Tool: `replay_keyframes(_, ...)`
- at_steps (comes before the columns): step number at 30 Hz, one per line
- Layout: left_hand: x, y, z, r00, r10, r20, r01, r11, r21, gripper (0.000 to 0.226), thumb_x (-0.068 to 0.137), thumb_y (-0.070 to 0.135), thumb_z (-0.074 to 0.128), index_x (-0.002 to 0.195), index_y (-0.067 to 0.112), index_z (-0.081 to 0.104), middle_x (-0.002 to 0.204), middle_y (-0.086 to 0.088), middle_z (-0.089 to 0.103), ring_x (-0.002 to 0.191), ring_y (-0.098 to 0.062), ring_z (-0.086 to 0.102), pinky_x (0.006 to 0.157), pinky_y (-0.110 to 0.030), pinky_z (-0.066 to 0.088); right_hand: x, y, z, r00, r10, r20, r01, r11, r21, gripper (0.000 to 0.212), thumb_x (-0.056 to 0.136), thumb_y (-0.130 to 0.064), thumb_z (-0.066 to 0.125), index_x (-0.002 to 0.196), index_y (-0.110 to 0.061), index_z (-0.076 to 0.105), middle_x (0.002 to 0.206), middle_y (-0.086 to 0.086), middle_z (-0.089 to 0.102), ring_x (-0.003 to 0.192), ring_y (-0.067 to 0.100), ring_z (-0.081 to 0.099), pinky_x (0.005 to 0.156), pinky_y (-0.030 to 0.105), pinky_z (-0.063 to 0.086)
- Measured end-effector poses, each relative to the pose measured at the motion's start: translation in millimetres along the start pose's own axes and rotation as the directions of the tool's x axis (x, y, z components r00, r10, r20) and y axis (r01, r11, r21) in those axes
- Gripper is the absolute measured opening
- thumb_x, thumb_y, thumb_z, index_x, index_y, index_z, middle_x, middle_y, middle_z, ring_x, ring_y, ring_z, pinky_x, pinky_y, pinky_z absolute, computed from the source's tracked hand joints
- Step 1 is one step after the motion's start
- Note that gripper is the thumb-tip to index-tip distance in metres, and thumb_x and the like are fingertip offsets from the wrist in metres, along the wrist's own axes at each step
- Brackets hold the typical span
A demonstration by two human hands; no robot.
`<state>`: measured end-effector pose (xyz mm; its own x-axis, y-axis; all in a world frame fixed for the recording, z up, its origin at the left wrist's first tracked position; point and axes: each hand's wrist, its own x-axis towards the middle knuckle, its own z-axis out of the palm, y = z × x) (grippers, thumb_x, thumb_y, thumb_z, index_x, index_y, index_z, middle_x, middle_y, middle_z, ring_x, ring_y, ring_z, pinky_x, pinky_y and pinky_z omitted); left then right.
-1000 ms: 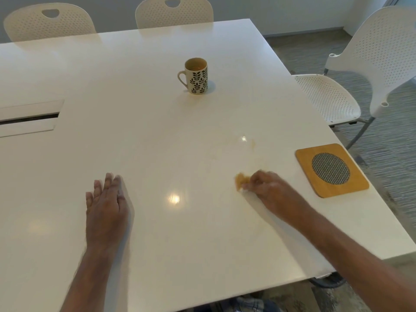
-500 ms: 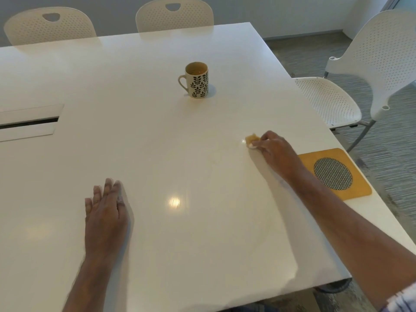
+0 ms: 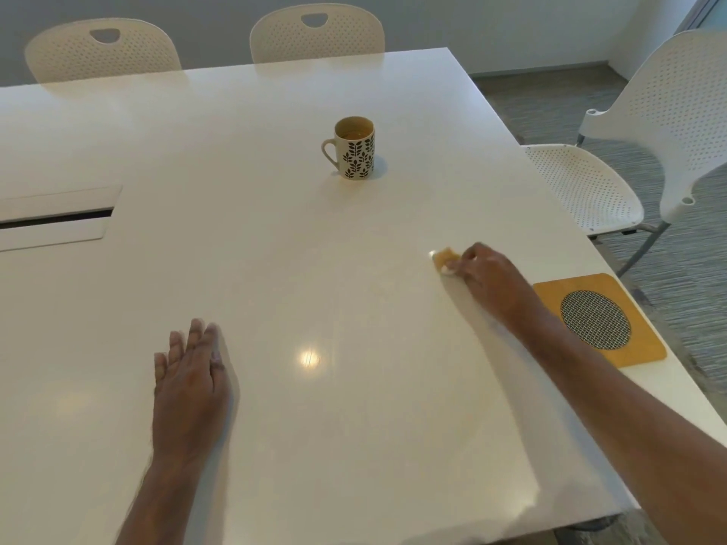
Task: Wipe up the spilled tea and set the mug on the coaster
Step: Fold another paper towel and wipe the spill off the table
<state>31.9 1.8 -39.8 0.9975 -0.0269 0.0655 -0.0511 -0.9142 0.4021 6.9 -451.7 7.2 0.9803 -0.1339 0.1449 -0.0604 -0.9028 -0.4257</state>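
Note:
A cream mug [image 3: 355, 148] with a black leaf pattern stands upright far out on the white table [image 3: 275, 230], with tea in it. My right hand [image 3: 493, 281] presses a small tea-stained wad of tissue [image 3: 445, 260] onto the tabletop, well in front of the mug and to its right. A very faint tea smear [image 3: 377, 287] lies left of the tissue. The wooden coaster [image 3: 598, 318] with a round mesh centre sits at the table's right edge, partly behind my right forearm. My left hand [image 3: 190, 381] lies flat, palm down, near the front left, holding nothing.
A cable slot [image 3: 55, 218] is set into the table at the left. Two white perforated chairs [image 3: 314, 33] stand behind the far edge. Another chair [image 3: 629, 151] stands at the right, close to the coaster's corner of the table.
My right hand slid the tissue away from me and to the right, from the front middle up to the spot level with the coaster. The left hand stayed put.

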Motion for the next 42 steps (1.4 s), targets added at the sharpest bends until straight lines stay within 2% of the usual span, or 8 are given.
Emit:
replay_keyframes(5, 0, -4, 3, 1.0, 0.004, -0.005, -0.004, 1.0, 0.006, 0.053, 0.105, 0.004, 0.046, 0.157, 0.015, 0.047, 0.17, 0.001, 0.033, 0.16, -0.028, 0.025, 0.131, -0.046, 0.011, 40, -39, 19, 1.0, 0.014, -0.023, -0.012, 0.996, 0.091, 0.014, 0.097, -0.017, 0.069, 0.101, -0.013, 0.082, 0.09, 0.008, 0.063, 0.083, 0.025, 0.065, 0.074, 0.028, 0.043)
replay_keyframes(11, 2, -7, 5, 1.0, 0.002, -0.002, -0.002, 1.0, 0.007, 0.052, 0.105, 0.004, 0.048, 0.156, 0.016, 0.049, 0.169, 0.0, 0.035, 0.159, -0.029, 0.027, 0.131, -0.049, 0.013, -40, -94, 60, 0.911, -0.338, 0.235, 0.277, 0.926, 0.258, 0.03, 0.098, -0.051, 0.06, 0.101, -0.024, 0.073, 0.098, -0.008, 0.064, 0.087, 0.009, 0.057, 0.082, 0.03, 0.048)
replay_keyframes(19, 2, -2, 1, 1.0, 0.006, -0.001, -0.006, 1.0, -0.005, 0.062, 0.1, 0.029, 0.027, 0.155, 0.013, 0.05, 0.168, -0.006, 0.037, 0.158, -0.034, 0.029, 0.129, -0.051, 0.014, -1, 1, -9, 0.98, 0.178, -0.09, -0.18, 0.984, -0.011, 0.017, 0.098, -0.01, 0.068, 0.107, -0.014, 0.082, 0.096, 0.006, 0.064, 0.089, 0.031, 0.067, 0.082, 0.037, 0.052)
replay_keyframes(26, 1, -5, 3, 1.0, -0.001, 0.002, 0.001, 1.0, -0.003, 0.051, 0.107, 0.019, 0.035, 0.157, 0.015, 0.048, 0.169, 0.0, 0.033, 0.159, -0.029, 0.025, 0.131, -0.049, 0.012, -14, -79, 38, 0.991, -0.118, 0.056, 0.111, 0.988, 0.109, 0.038, 0.103, -0.04, 0.048, 0.107, -0.013, 0.076, 0.099, 0.002, 0.063, 0.092, 0.024, 0.061, 0.083, 0.032, 0.049)
replay_keyframes(29, 1, -4, 2, 1.0, 0.006, 0.001, -0.006, 1.0, 0.001, 0.055, 0.104, 0.021, 0.033, 0.156, 0.015, 0.048, 0.169, -0.002, 0.035, 0.159, -0.031, 0.027, 0.13, -0.049, 0.012, -14, -73, 38, 0.943, -0.322, 0.083, 0.315, 0.945, 0.085, 0.019, 0.101, -0.016, 0.063, 0.108, -0.019, 0.08, 0.096, 0.004, 0.064, 0.081, 0.025, 0.06, 0.077, 0.029, 0.046)
replay_keyframes(35, 0, -3, 0, 1.0, 0.0, 0.015, 0.0, 1.0, 0.0, 0.05, 0.107, 0.007, 0.046, 0.157, 0.014, 0.047, 0.169, -0.002, 0.034, 0.16, -0.029, 0.024, 0.131, -0.049, 0.012, 32, -1, 0, 0.981, 0.148, -0.127, -0.146, 0.989, 0.028, 0.017, 0.098, -0.015, 0.068, 0.102, -0.024, 0.082, 0.088, 0.001, 0.056, 0.085, 0.032, 0.066, 0.078, 0.037, 0.052)
replay_keyframes(39, 1, -3, -1, 1.0, -0.011, 0.024, 0.011, 1.0, 0.004, 0.052, 0.106, 0.007, 0.046, 0.158, 0.015, 0.046, 0.17, -0.001, 0.032, 0.161, -0.027, 0.022, 0.132, -0.048, 0.011, 37, -49, 17, 0.984, 0.161, -0.072, -0.155, 0.984, 0.086, 0.024, 0.098, -0.017, 0.062, 0.08, -0.029, 0.073, 0.087, 0.004, 0.057, 0.09, 0.034, 0.064, 0.075, 0.036, 0.046)
replay_keyframes(42, 1, -2, -1, 0.999, -0.014, 0.029, 0.014, 1.0, 0.001, 0.052, 0.107, 0.008, 0.045, 0.158, 0.016, 0.046, 0.17, 0.0, 0.032, 0.161, -0.027, 0.022, 0.132, -0.047, 0.01, 31, -110, 49, 0.992, -0.072, 0.105, 0.065, 0.996, 0.064, 0.026, 0.097, -0.002, 0.057, 0.109, -0.016, 0.076, 0.106, 0.014, 0.061, 0.1, 0.035, 0.059, 0.082, 0.036, 0.044)
